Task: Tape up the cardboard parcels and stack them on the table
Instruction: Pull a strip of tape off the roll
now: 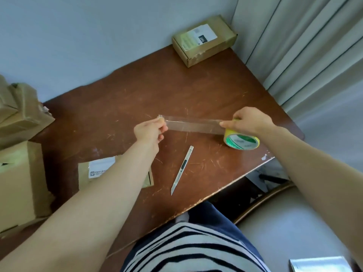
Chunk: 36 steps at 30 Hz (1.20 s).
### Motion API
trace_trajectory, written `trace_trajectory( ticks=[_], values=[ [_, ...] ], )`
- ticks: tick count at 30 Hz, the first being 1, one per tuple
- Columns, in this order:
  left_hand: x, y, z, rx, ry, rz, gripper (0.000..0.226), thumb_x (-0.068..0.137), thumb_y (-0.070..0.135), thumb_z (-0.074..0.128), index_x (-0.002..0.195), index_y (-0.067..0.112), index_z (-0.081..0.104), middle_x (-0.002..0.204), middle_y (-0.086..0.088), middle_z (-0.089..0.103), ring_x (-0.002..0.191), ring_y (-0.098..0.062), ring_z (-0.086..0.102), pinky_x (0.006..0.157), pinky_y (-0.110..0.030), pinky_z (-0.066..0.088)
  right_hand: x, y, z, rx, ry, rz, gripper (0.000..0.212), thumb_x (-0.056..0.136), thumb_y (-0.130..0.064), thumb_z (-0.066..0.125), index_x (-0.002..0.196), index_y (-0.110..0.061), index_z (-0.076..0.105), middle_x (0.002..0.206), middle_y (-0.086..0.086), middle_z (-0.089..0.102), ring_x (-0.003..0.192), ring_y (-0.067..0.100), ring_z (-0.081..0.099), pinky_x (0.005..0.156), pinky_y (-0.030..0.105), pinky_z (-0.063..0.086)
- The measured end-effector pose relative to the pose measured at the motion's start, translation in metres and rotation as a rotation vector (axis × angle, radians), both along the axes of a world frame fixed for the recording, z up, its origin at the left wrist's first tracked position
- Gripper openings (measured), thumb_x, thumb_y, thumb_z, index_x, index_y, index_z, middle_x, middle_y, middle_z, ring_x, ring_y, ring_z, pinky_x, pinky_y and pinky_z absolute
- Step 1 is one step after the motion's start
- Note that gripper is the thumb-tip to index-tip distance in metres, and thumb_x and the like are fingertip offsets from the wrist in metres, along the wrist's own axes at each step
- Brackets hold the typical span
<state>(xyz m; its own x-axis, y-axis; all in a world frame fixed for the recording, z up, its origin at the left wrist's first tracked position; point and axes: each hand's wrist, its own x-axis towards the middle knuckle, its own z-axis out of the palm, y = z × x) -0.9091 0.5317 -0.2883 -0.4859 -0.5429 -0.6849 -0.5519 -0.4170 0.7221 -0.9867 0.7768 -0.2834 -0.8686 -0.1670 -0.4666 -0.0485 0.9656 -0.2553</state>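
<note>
My left hand pinches the free end of a clear tape strip, which is stretched taut to the right. My right hand holds the yellow-and-green tape roll against the brown table. A small flat cardboard parcel with a white label lies under my left forearm. Another labelled cardboard parcel sits at the table's far corner. A silver utility knife lies on the table between my arms, blade toward me.
Several larger cardboard boxes are piled at the table's left side. Curtains hang at the right, the wall runs behind. The table's near edge runs diagonally in front of my striped shirt. A chair seat shows lower right.
</note>
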Motion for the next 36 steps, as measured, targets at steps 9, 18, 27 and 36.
trace_trajectory(
  ticks=[9,18,27,36],
  values=[
    [-0.007,0.009,-0.027,0.092,-0.142,0.109,0.014,0.082,-0.002,0.066,0.091,0.007,0.070,0.087,-0.012,0.071,0.054,-0.007,0.061,0.038,-0.013,0.040,-0.034,-0.070,-0.013,0.477,0.269,0.350,0.032,0.095,-0.034,0.049,0.117,-0.013,0.057,0.116,0.008,0.059,0.111,0.028,0.052,0.093,0.038,0.035],
    [0.001,0.006,-0.030,0.182,-0.121,0.101,0.011,0.087,0.002,0.062,0.093,0.010,0.067,0.080,-0.006,0.068,0.074,-0.014,0.067,0.044,-0.016,0.044,0.064,-0.103,-0.049,-0.008,-0.086,0.394,0.062,0.103,-0.042,0.019,0.152,-0.008,0.002,0.160,0.008,-0.008,0.147,0.019,-0.008,0.119,0.033,0.000],
    [0.004,0.001,-0.031,0.156,-0.110,0.048,0.010,0.082,0.010,0.073,0.091,0.009,0.069,0.085,-0.008,0.070,0.082,-0.017,0.069,0.049,-0.018,0.047,0.080,-0.078,-0.045,-0.327,0.060,0.806,0.039,0.089,-0.013,0.062,0.127,-0.012,0.061,0.132,0.008,0.055,0.130,0.025,0.044,0.097,0.038,0.045],
    [0.001,-0.003,-0.034,0.107,-0.142,0.012,0.010,0.079,0.009,0.075,0.087,0.008,0.070,0.079,-0.006,0.071,0.061,-0.008,0.066,0.042,-0.015,0.043,0.093,-0.040,-0.044,-0.097,0.051,0.613,0.016,0.093,-0.022,0.049,0.109,-0.018,0.048,0.101,0.000,0.058,0.095,0.024,0.054,0.076,0.031,0.040]
  ],
)
